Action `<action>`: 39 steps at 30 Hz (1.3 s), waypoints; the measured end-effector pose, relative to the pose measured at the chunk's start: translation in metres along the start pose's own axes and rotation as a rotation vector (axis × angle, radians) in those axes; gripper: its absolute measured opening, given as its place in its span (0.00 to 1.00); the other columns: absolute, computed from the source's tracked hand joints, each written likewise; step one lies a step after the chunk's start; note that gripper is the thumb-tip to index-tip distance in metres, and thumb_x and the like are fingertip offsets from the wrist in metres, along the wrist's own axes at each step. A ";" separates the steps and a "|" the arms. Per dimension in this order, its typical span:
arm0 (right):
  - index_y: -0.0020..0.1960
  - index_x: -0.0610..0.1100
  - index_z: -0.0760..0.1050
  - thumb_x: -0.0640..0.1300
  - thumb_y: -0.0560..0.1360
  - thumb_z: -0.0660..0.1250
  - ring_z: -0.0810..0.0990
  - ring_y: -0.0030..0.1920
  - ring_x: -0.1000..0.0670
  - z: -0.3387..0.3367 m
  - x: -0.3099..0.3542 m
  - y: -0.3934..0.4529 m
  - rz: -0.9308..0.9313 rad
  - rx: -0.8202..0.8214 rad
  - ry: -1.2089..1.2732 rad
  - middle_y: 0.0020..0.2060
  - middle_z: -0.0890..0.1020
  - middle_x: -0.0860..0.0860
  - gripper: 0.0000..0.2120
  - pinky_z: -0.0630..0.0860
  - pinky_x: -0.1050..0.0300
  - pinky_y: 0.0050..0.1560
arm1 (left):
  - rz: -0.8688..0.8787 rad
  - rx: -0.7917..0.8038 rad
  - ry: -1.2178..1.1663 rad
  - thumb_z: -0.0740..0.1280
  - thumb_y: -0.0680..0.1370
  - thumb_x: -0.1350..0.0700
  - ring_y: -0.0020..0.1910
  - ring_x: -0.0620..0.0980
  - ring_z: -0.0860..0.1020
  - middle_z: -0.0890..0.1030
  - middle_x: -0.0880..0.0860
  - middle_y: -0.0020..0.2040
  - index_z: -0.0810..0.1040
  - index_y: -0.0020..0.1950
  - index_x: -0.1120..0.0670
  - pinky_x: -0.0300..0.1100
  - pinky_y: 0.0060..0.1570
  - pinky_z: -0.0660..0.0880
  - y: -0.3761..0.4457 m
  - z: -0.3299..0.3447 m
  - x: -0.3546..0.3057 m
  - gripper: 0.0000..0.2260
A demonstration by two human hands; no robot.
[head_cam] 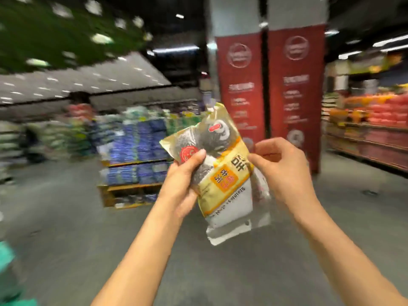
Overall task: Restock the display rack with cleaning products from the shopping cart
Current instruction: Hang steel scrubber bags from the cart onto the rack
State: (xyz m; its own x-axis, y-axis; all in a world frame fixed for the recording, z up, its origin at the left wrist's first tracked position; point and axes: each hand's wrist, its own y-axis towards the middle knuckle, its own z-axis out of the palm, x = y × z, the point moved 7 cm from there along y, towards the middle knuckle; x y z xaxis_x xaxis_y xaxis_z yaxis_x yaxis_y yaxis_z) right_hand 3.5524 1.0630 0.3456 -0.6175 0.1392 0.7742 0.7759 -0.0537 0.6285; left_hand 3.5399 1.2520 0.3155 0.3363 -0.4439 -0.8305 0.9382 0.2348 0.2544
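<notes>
Both forearms reach up from the bottom of the frame. The left hand (187,173) grips the scourer pack (220,164) at centre frame; the right hand (280,166) pinches its right edge. No rack or cart shows. The slick pack could slip, being held only near its edges.

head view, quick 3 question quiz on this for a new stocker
1. True or false: the left hand grips the yellow pack of steel scourers.
2. The right hand is: A) pinching the pack's right edge B) resting on a shelf C) hanging open at the side.
3. Fill in: the tall banners on the pillar behind the pack are ____ in colour.

Key: 1 true; 2 A; 3 red.
</notes>
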 end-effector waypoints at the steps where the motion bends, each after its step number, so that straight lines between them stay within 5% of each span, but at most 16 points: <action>1: 0.42 0.46 0.79 0.40 0.68 0.74 0.79 0.37 0.56 0.031 0.019 -0.005 -0.053 0.060 0.061 0.37 0.82 0.54 0.06 0.74 0.64 0.43 | 0.053 -0.060 -0.026 0.69 0.66 0.60 0.47 0.54 0.80 0.78 0.63 0.58 0.73 0.65 0.62 0.55 0.54 0.76 -0.004 -0.023 -0.026 0.27; 5: 0.35 0.48 0.78 0.36 0.69 0.73 0.76 0.31 0.63 0.159 0.092 -0.052 -0.181 0.464 0.388 0.28 0.81 0.56 0.09 0.71 0.71 0.36 | 0.312 -0.245 -0.093 0.69 0.68 0.55 0.61 0.61 0.75 0.73 0.64 0.65 0.67 0.71 0.63 0.58 0.56 0.75 -0.030 -0.102 -0.129 0.32; 8: 0.36 0.49 0.80 0.38 0.70 0.71 0.77 0.33 0.61 0.233 0.127 -0.091 -0.246 0.635 0.482 0.32 0.83 0.56 0.08 0.75 0.63 0.41 | 0.512 -0.307 -0.077 0.68 0.69 0.50 0.65 0.60 0.73 0.72 0.63 0.67 0.66 0.71 0.61 0.62 0.60 0.71 -0.059 -0.142 -0.192 0.33; 13: 0.36 0.47 0.82 0.43 0.72 0.69 0.82 0.35 0.49 0.304 0.183 -0.120 -0.210 0.746 0.706 0.31 0.83 0.48 0.07 0.79 0.45 0.45 | 0.767 -0.466 0.003 0.63 0.76 0.47 0.60 0.58 0.77 0.76 0.60 0.63 0.71 0.68 0.60 0.58 0.58 0.74 -0.123 -0.172 -0.270 0.24; 18: 0.35 0.48 0.83 0.51 0.71 0.70 0.82 0.36 0.45 0.351 0.234 -0.129 -0.150 0.828 0.914 0.30 0.83 0.45 0.10 0.79 0.41 0.47 | 0.914 -0.546 0.100 0.56 0.81 0.49 0.50 0.53 0.82 0.82 0.57 0.53 0.76 0.61 0.59 0.48 0.50 0.79 -0.171 -0.175 -0.319 0.18; 21: 0.36 0.36 0.80 0.64 0.66 0.69 0.73 0.30 0.49 0.381 0.261 -0.144 -0.178 0.948 0.933 0.26 0.79 0.42 0.27 0.79 0.43 0.42 | 0.939 -0.615 0.094 0.56 0.81 0.50 0.44 0.52 0.82 0.83 0.57 0.47 0.76 0.58 0.60 0.47 0.45 0.80 -0.188 -0.182 -0.333 0.17; 24: 0.31 0.30 0.73 0.70 0.60 0.67 0.66 0.30 0.51 0.409 0.283 -0.158 -0.140 1.055 0.944 0.25 0.71 0.43 0.38 0.68 0.53 0.34 | 0.946 -0.682 0.080 0.55 0.82 0.50 0.40 0.52 0.83 0.84 0.57 0.42 0.77 0.52 0.61 0.46 0.41 0.80 -0.202 -0.191 -0.344 0.17; 26: 0.34 0.30 0.77 0.65 0.63 0.70 0.73 0.32 0.50 0.424 0.295 -0.169 0.040 1.187 1.072 0.30 0.80 0.39 0.34 0.74 0.48 0.37 | 0.955 -0.725 0.046 0.55 0.82 0.52 0.34 0.51 0.83 0.84 0.56 0.36 0.77 0.46 0.60 0.43 0.36 0.80 -0.209 -0.198 -0.347 0.16; 28: 0.37 0.34 0.79 0.53 0.70 0.71 0.77 0.30 0.51 0.441 0.302 -0.182 0.326 1.288 1.217 0.31 0.82 0.41 0.19 0.77 0.56 0.34 | 0.977 -0.790 -0.038 0.56 0.82 0.54 0.31 0.51 0.82 0.83 0.57 0.34 0.77 0.44 0.61 0.42 0.34 0.79 -0.217 -0.215 -0.348 0.15; 30: 0.38 0.40 0.77 0.44 0.72 0.70 0.78 0.26 0.54 0.452 0.308 -0.191 0.565 1.343 1.315 0.30 0.81 0.47 0.08 0.74 0.65 0.26 | 0.980 -0.817 -0.091 0.57 0.81 0.55 0.33 0.54 0.82 0.83 0.59 0.34 0.77 0.44 0.63 0.43 0.38 0.79 -0.220 -0.227 -0.349 0.14; 33: 0.39 0.41 0.76 0.39 0.73 0.69 0.79 0.25 0.54 0.467 0.317 -0.196 0.813 1.406 1.417 0.26 0.81 0.49 0.05 0.76 0.65 0.26 | 0.955 -0.874 -0.132 0.61 0.80 0.57 0.43 0.56 0.79 0.82 0.60 0.38 0.77 0.44 0.63 0.48 0.49 0.74 -0.222 -0.244 -0.347 0.11; 36: 0.37 0.40 0.74 0.38 0.75 0.65 0.77 0.20 0.53 0.469 0.329 -0.193 0.897 1.580 1.383 0.21 0.78 0.49 0.08 0.74 0.66 0.21 | 0.880 -0.919 -0.104 0.62 0.80 0.56 0.46 0.55 0.77 0.79 0.60 0.43 0.76 0.44 0.63 0.50 0.49 0.75 -0.218 -0.250 -0.350 0.11; 39: 0.35 0.41 0.71 0.36 0.75 0.65 0.75 0.19 0.53 0.478 0.337 -0.175 0.765 1.557 1.300 0.19 0.76 0.50 0.10 0.69 0.67 0.19 | 0.699 -0.986 -0.024 0.60 0.81 0.54 0.44 0.56 0.77 0.77 0.62 0.42 0.73 0.45 0.66 0.48 0.39 0.79 -0.215 -0.254 -0.361 0.15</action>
State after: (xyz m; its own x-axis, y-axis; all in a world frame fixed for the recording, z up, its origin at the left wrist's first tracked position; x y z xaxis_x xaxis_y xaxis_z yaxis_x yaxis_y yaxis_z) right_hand 3.2697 1.5919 0.4606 0.5854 -0.1171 0.8023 -0.1160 0.9672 0.2259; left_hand 3.1956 1.5815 0.4347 0.7572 0.0288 -0.6526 0.0906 0.9847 0.1485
